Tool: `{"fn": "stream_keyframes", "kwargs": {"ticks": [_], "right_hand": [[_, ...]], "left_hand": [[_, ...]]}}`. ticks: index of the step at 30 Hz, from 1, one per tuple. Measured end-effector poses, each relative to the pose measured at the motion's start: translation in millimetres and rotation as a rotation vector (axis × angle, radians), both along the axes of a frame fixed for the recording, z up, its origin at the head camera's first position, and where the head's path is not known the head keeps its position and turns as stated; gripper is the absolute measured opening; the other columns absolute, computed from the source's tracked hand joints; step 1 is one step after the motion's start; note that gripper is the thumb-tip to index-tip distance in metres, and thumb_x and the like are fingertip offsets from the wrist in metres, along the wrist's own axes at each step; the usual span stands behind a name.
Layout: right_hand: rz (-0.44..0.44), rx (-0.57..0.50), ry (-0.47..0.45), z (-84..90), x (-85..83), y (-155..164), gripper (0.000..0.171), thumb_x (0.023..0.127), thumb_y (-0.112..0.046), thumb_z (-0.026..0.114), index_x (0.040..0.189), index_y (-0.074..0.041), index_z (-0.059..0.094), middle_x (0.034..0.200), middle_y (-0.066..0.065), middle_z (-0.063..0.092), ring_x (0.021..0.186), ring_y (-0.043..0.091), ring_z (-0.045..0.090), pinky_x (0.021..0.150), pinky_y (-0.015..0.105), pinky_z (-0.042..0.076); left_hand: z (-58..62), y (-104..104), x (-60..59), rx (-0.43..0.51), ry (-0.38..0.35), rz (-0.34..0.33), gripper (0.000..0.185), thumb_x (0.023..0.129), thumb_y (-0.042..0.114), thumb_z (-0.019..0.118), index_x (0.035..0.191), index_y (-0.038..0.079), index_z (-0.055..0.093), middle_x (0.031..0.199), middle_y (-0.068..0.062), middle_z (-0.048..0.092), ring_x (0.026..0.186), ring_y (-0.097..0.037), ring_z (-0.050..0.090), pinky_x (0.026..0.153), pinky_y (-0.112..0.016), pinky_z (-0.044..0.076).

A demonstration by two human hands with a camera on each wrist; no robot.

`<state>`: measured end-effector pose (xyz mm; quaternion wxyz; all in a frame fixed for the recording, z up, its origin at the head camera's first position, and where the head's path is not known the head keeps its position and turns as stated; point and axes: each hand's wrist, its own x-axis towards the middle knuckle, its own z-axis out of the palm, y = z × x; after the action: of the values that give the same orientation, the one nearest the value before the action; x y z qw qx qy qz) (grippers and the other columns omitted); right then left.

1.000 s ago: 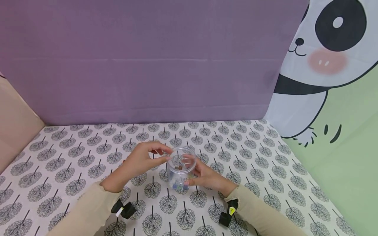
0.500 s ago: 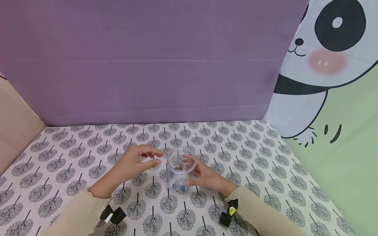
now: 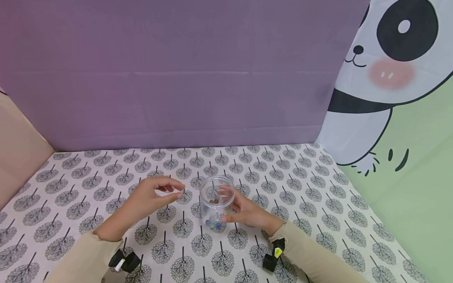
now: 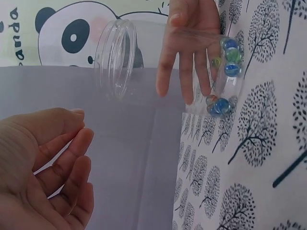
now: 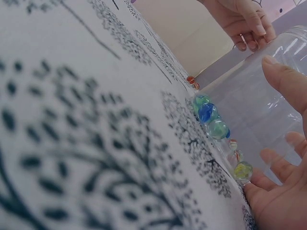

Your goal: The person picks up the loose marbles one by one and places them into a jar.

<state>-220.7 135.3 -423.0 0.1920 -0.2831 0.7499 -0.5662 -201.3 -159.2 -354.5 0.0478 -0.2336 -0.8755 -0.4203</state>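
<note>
A clear plastic jar stands on a tree-print cloth, its threaded open mouth turned toward a purple backdrop. The right hand holds the jar's wall, fingers spread along its side. Coloured glass marbles, blue, green and orange among them, lie at the bottom of the jar. The left hand hovers apart from the mouth, fingers loosely curled, holding nothing. A panda print shows behind the jar.

Left hand drawn back leftward from jar rim, now apart, fingers loosely curled.
</note>
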Motion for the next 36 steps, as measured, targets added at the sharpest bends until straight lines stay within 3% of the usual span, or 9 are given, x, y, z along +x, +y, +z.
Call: {"fn": "stream_keyframes", "kwargs": {"ticks": [6,13,21,36], "right_hand": [[0.005,-0.004,0.009,0.1,0.2,0.6,0.086,0.079,-0.010,0.074,0.147,-0.015,0.021,0.149,0.015,0.030,0.138,0.030,0.029,0.111,0.034,0.025],[0.006,0.000,0.017,0.6,-0.1,-0.4,0.085,0.079,-0.008,0.073,0.147,-0.016,0.022,0.149,0.016,0.030,0.137,0.030,0.029,0.112,0.036,0.025],[-0.004,0.010,0.013,-0.2,0.0,-0.5,0.087,0.078,-0.009,0.074,0.147,-0.015,0.021,0.149,0.013,0.031,0.137,0.028,0.030,0.111,0.034,0.025],[0.003,0.009,-0.004,-0.1,0.0,-0.4,0.086,0.080,-0.010,0.073,0.147,-0.016,0.021,0.150,0.014,0.030,0.138,0.029,0.028,0.112,0.035,0.024]], "left_hand": [[-7.6,-10.1,-2.5,0.026,0.006,0.002,0.019,0.083,0.014,0.072,0.102,0.015,0.071,0.102,0.001,0.069,0.086,-0.008,0.057,0.078,-0.030,0.050],[-14.1,-24.6,-5.7,0.048,-0.063,0.052,0.019,0.085,0.015,0.070,0.104,0.014,0.071,0.107,-0.003,0.068,0.086,-0.009,0.057,0.071,-0.026,0.050],[-19.6,-36.3,-8.9,0.029,-0.063,0.058,0.022,0.085,0.013,0.069,0.106,0.007,0.069,0.111,-0.008,0.066,0.084,-0.010,0.058,0.073,-0.024,0.050],[-37.7,-57.7,-18.3,0.063,-0.200,0.064,0.028,0.086,0.011,0.066,0.111,-0.003,0.064,0.094,-0.015,0.067,0.076,-0.021,0.062,0.067,-0.029,0.053]]}}
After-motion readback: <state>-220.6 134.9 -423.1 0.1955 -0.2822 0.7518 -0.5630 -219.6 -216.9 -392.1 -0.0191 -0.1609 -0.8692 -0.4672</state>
